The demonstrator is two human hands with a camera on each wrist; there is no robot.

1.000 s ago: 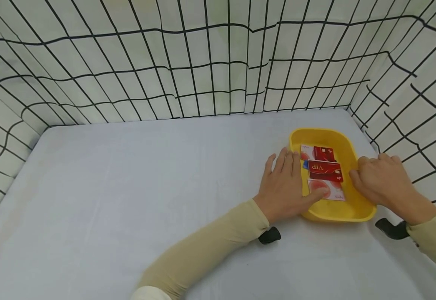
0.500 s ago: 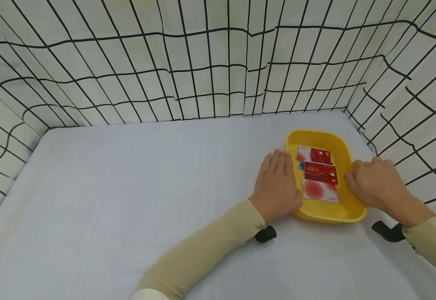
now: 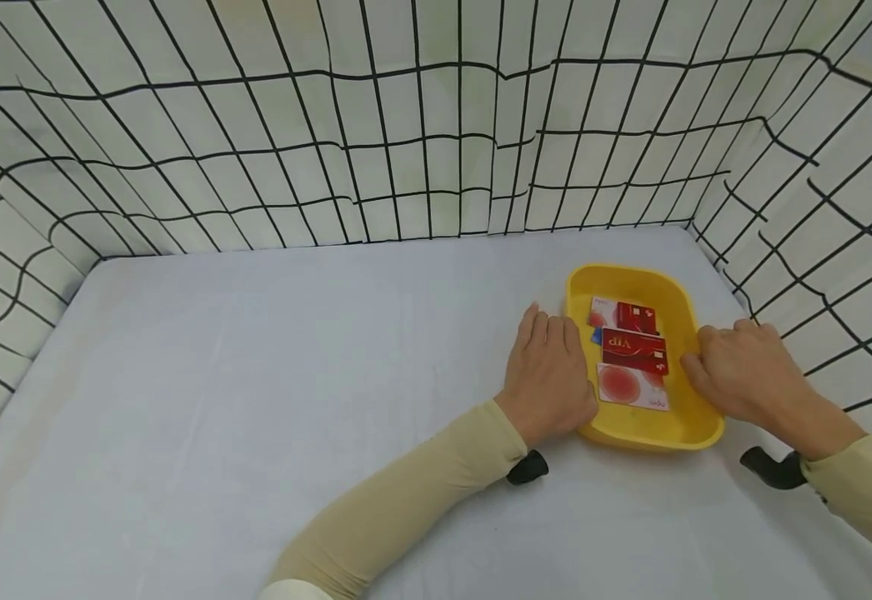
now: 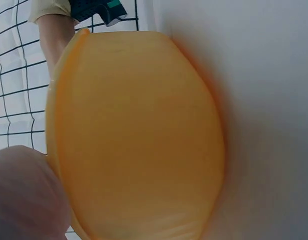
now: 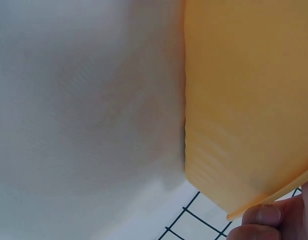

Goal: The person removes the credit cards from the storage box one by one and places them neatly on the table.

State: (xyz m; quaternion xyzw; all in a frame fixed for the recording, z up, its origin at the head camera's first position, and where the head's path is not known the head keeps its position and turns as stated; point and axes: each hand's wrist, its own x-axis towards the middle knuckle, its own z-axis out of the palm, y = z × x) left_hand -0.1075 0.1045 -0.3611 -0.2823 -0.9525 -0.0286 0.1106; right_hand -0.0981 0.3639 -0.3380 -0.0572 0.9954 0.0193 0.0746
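Observation:
At the right of the head view stands a yellow plastic tub [image 3: 691,433] holding several cards. A dark red VIP card [image 3: 634,350] overlaps a pink-and-white card [image 3: 631,387] below it; a red-and-white card [image 3: 636,317] lies above, and a bit of blue [image 3: 597,335] peeks out. My left hand [image 3: 548,375] rests along the tub's left side, fingers straight, thumb by the rim. My right hand [image 3: 744,371] grips the right rim, its fingers curled; in the right wrist view its fingertips [image 5: 269,215] show under the rim.
A white-covered table [image 3: 293,358] carries the tub. Black wire mesh [image 3: 421,142] stands along its back and both sides, close to the tub on the right. Dark wrist-worn devices [image 3: 774,467] hang below both wrists.
My left thumb has come out from over the lower card to the tub's rim. The tub, with its cards and both hands, has shifted slightly left and toward me in the head view.

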